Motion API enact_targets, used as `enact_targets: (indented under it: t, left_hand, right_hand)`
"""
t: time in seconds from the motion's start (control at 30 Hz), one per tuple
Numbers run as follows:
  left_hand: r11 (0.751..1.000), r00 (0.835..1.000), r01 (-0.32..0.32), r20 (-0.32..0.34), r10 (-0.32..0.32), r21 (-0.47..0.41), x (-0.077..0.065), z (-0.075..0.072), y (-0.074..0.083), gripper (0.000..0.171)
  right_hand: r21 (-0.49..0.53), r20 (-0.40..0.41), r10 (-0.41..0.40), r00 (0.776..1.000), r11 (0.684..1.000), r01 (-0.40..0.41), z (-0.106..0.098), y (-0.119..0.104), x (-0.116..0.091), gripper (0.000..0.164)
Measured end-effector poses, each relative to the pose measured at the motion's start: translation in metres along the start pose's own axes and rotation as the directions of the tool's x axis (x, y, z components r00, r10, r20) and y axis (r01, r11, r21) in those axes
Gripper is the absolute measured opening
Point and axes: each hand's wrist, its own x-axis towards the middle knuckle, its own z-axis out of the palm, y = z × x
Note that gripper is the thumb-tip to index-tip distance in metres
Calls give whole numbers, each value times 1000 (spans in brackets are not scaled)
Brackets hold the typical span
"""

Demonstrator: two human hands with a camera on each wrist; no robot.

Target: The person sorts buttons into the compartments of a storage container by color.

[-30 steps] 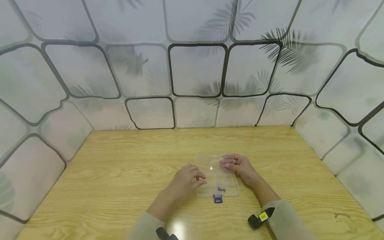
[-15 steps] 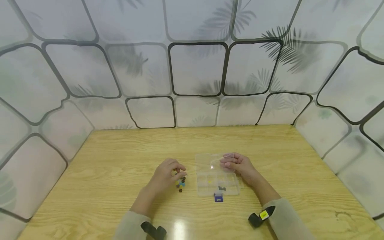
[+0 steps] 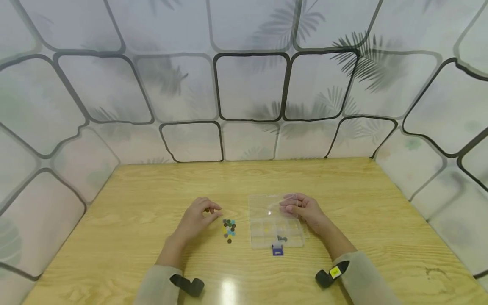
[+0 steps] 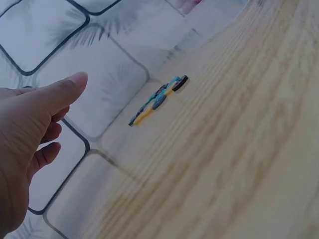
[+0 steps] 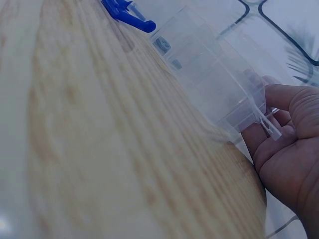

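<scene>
The right hand [image 3: 306, 210] pinches the raised lid [image 3: 264, 206], perhaps steadying the box [image 3: 260, 244]. Left of the box, discs [image 3: 231, 232] lie near the left hand [image 3: 196, 215] (fingers loosely parted, empty).

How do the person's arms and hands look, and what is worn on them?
The left hand and right hand wear no gloves. The left sleeve and right sleeve are pale beige. The left wrist camera and right wrist camera are black, each with a rounded end; the right one has a yellow label, its marks too small to read.
</scene>
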Motion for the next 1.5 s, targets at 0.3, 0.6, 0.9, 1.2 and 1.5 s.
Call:
enact_targets:
  t: [0.3, 0.6, 0.9, 1.2, 1.5]
  left_hand:
    - [980, 975, 178, 153, -163, -88, -4, 9, -19, 11]
    - [999, 985, 6, 170, 1, -37, -3, 16, -25, 8]
    - [998, 981, -68, 180, 69, -9, -2, 17, -23, 7]
    - [999, 981, -41, 189, 38, 12, -1, 16, -22, 8]
    - [981, 977, -126, 191, 96, 150, -2, 16, -20, 10]
  right_hand:
    - [-20, -1, 5, 1000, 1000, -5, 0, -1, 0, 49]
    - [-25, -9, 15, 1000, 1000, -16, 0, -1, -1, 50]
    - [-8, 0, 14, 1000, 1000, -14, 0, -1, 0, 51]
    - [-29, 0, 12, 1000, 1000, -12, -1, 0, 0, 51]
    - [-47, 0, 21, 1000, 999, -21, -2, 0, 0, 51]
